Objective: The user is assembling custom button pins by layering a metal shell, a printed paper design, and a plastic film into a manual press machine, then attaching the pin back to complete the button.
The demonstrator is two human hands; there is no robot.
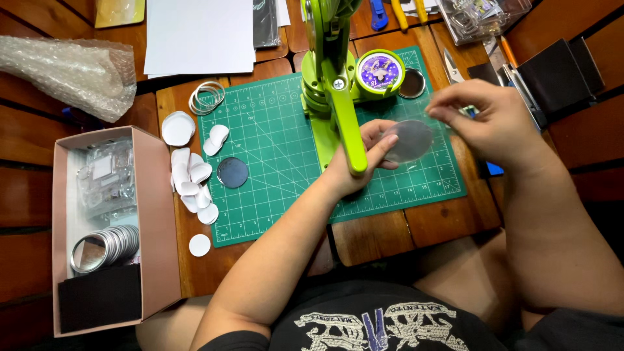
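- Head view: left hand (361, 162) pinched a grey disc (408, 140) by its left edge, over the green mat (273, 149), right of the press handle (346, 123).
- Right hand (494, 123) at 3 o'clock of the disc, fingertips (437, 112) narrow, pinching a clear film at the disc's upper right rim.
- Press (328, 71) at 12 o'clock; purple die (379, 71) beside it.
- Box (156, 214) of rings at 9 o'clock; white circles (192, 175) near it.

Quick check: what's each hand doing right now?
Left hand: closed on a clear round disc.
Right hand: fingertips pinched at the disc's upper edge.
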